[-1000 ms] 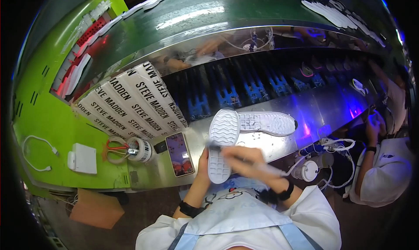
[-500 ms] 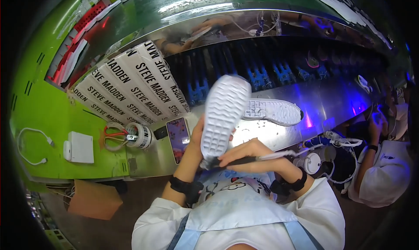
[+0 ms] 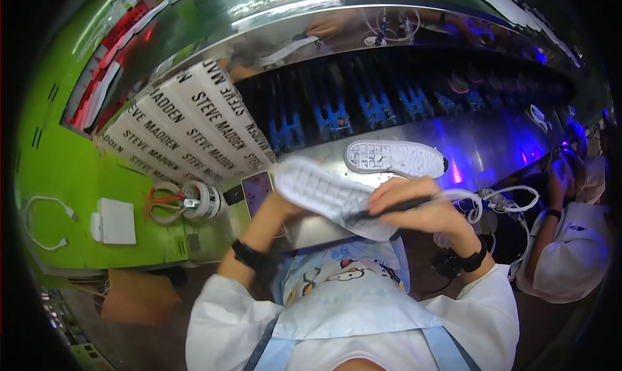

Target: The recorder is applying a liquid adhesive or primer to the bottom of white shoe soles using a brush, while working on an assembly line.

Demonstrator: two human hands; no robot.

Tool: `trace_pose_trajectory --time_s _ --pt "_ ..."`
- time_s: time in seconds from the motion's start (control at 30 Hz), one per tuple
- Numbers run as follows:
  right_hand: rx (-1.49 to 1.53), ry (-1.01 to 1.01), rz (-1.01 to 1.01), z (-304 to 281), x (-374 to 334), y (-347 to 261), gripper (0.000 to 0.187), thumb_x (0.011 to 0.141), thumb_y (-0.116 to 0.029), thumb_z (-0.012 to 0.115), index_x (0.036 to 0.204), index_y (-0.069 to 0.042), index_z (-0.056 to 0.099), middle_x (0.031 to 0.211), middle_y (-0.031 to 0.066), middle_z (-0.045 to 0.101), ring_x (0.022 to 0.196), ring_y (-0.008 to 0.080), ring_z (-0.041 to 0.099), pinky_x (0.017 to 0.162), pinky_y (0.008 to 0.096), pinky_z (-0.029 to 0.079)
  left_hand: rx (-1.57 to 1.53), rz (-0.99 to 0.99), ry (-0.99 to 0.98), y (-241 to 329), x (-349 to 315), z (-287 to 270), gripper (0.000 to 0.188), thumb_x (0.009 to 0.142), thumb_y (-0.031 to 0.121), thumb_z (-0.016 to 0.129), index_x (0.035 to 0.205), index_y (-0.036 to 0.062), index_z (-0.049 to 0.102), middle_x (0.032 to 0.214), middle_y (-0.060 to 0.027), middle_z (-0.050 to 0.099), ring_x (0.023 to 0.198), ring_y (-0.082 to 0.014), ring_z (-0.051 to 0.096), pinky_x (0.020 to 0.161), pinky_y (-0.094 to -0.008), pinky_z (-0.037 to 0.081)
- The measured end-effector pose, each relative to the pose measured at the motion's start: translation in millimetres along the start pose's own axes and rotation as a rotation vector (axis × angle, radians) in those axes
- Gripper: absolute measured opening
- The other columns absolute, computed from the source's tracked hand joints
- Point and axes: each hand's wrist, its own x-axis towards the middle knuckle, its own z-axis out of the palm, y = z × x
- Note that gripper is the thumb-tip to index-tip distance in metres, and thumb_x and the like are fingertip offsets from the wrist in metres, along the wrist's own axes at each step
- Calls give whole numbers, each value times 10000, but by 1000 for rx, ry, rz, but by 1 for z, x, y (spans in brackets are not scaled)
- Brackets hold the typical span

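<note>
A white shoe point(image 3: 317, 193), blurred by motion, lies slanted in front of me with its ridged sole facing up. My left hand point(image 3: 280, 206) grips it at its left end, the fingers partly hidden beneath it. In my right hand point(image 3: 418, 209) is a dark pen-shaped tool point(image 3: 403, 206), to which a white cord seems to run. The tool's tip is over the shoe's right end; whether it touches cannot be made out. Just beyond, a second white shoe point(image 3: 396, 158) rests sole up on the metal worktop point(image 3: 479, 147).
A printed carton point(image 3: 194, 125) stands at the left, with a phone point(image 3: 259, 193), tape rolls point(image 3: 206, 199) and orange-handled scissors point(image 3: 165, 201) before it. Blue-pronged fixtures point(image 3: 376, 109) line the back. White cables point(image 3: 512, 199) hang at the right, near another person's arm point(image 3: 547, 232).
The shoe has swung from nearly upright to a slant, its upper end going left and its lower end right. My right hand has moved right and up with the tool.
</note>
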Motion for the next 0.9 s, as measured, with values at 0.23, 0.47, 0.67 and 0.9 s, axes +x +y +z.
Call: trace_pose_trajectory --time_s 0.23,0.47,0.67,0.9 --pt "284 407 167 35 24 6 223 711 -27 694 931 4 676 902 101 681 821 154 646 780 267 494 38 825 -385 -88 44 31 639 899 456 340 1394 56 277 1372 -190 365 1120 -333 485 906 -474 453" --pt "-42 286 -123 66 29 8 166 771 -24 622 934 -7 647 913 145 664 807 199 656 748 293 497 -110 905 -423 -77 48 35 617 885 387 406 1378 32 298 1353 -192 394 1095 -314 481 891 -459 458" --pt "113 -35 -65 69 15 8 191 779 -56 644 961 -1 651 915 107 667 878 162 632 781 287 494 60 900 -291 -64 44 54 722 852 444 398 1334 -84 296 1101 -243 525 906 -322 592 810 -374 513" --pt "472 -22 360 49 15 3 151 860 -122 587 861 7 664 771 71 654 667 71 615 590 237 505 298 821 -192 -50 27 67 683 833 425 410 1289 -84 382 1215 -275 501 987 -347 596 846 -407 515"
